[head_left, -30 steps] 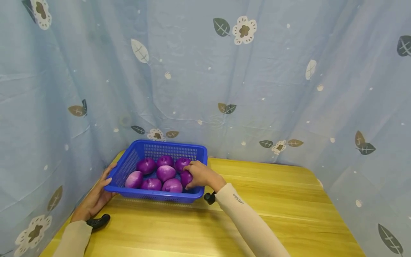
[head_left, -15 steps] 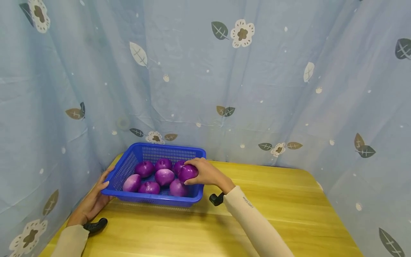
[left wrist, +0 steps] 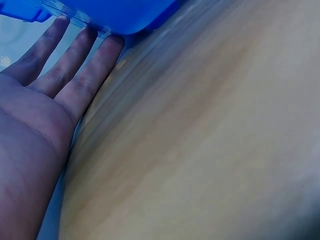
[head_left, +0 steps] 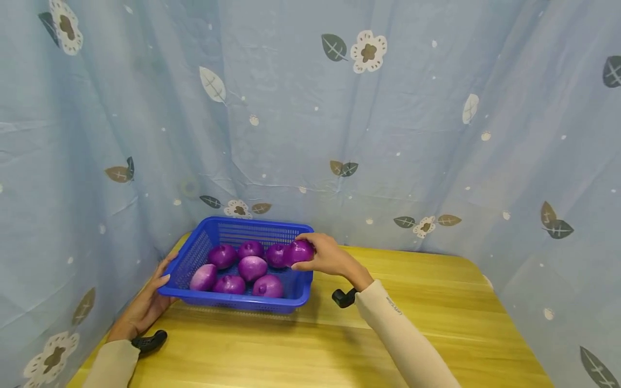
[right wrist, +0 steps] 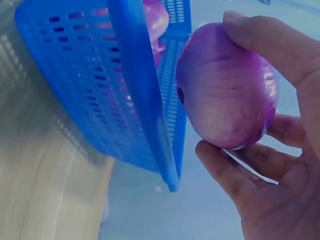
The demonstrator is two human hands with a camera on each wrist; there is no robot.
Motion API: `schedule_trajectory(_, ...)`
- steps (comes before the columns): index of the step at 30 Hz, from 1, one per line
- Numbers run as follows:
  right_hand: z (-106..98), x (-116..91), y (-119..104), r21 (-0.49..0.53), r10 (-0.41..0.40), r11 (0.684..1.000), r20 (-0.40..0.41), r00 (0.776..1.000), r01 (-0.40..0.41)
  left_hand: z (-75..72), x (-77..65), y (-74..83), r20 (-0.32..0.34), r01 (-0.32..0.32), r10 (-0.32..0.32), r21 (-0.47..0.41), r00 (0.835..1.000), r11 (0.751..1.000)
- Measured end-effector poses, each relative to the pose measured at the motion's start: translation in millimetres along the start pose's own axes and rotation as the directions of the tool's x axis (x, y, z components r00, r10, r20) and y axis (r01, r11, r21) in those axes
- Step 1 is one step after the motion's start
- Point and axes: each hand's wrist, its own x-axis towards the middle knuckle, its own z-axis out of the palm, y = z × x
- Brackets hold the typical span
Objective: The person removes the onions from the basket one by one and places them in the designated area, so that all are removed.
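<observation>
A purple onion is in my right hand, pinched between thumb and fingers above the right side of the blue basket. In the right wrist view, the same onion is beside the basket's rim. Several more purple onions, one of them a paler onion near the middle, lie on the basket floor. My left hand touches the basket's left side, fingertips at the rim. In the left wrist view, straight fingers reach the basket's outer wall; the thumb does not show there.
The basket stands at the back left of a yellow wood-grain table. A light blue patterned curtain hangs behind and along both sides. Black curved pieces show at both wrists, such as the right wrist's black piece.
My right hand has lifted one onion from the right side of the basket and carried it up and rightward. A front onion has shifted slightly. My left hand has stayed at the basket.
</observation>
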Motion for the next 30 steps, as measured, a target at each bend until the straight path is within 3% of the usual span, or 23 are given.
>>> schedule_trajectory(8,-19,-16,14,0.025,0.007,1.000,-0.116,0.993,-0.004,1.0,6.3,-1.6,-0.005,-0.014,0.014,-0.019,1.000,1.000)
schedule_trajectory(14,-24,-27,25,0.071,0.002,0.997,-0.148,0.989,0.009,-1.8,-0.4,-1.1,0.010,-0.019,0.019,-0.034,1.000,0.999)
schedule_trajectory(22,-28,-48,37,0.031,0.072,0.997,-0.214,0.974,-0.066,-3.9,1.2,-3.1,0.018,-0.032,0.033,-0.049,0.999,0.998)
schedule_trajectory(30,-27,-63,54,0.046,0.108,0.994,-0.225,0.968,-0.100,-1.3,2.8,-0.7,0.022,-0.046,0.047,-0.042,0.999,0.998)
